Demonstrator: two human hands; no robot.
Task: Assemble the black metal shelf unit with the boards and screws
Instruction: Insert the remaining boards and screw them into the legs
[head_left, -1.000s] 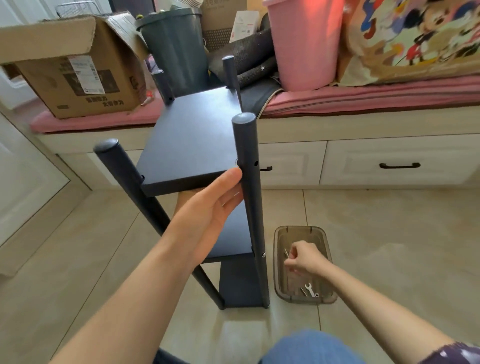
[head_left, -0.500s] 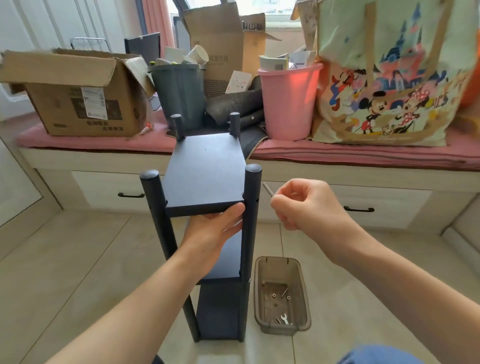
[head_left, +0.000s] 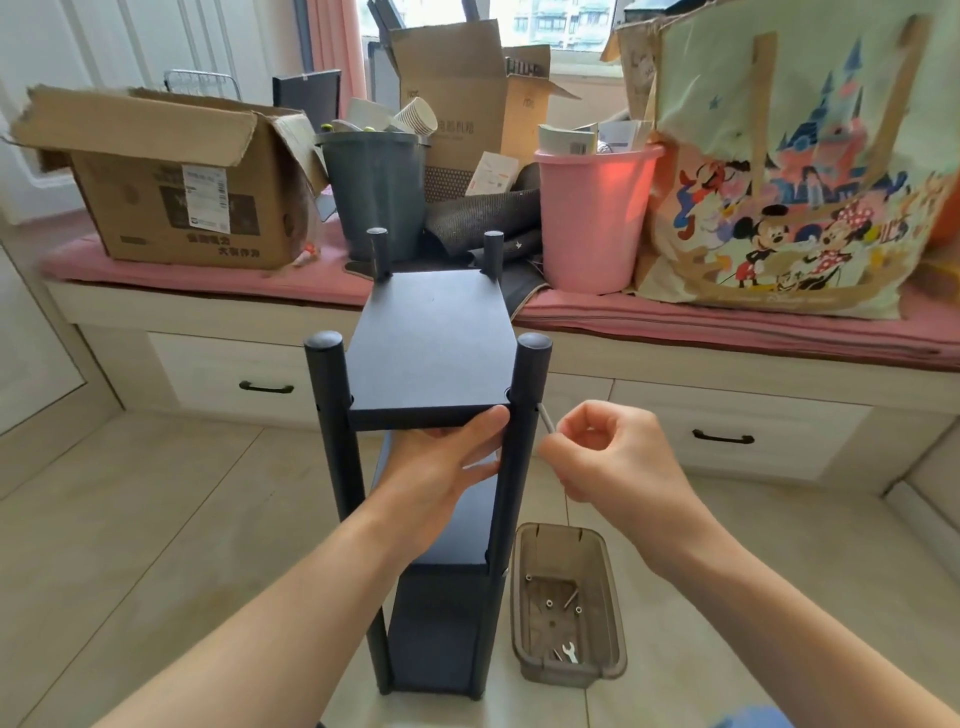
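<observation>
Hands work at the near right post (head_left: 522, 467): left hand (head_left: 441, 467) props the top board (head_left: 431, 343) from beneath, fingers straight; right hand (head_left: 608, 457) pinches a screw (head_left: 545, 420) against the post. Fastening of this shelf unit (head_left: 431, 519) corner appears under way; the screw likely needs aligning with its hole. Remaining hardware lies in the tray (head_left: 613, 623) on the floor, right of the unit.

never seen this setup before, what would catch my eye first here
A tall black shelf unit stands on the floor at centre, the left hand supporting its top board from beneath. Just right of the front right post, the right hand pinches a screw at the post's side. A bright cartoon tote bag fills the upper right.
</observation>
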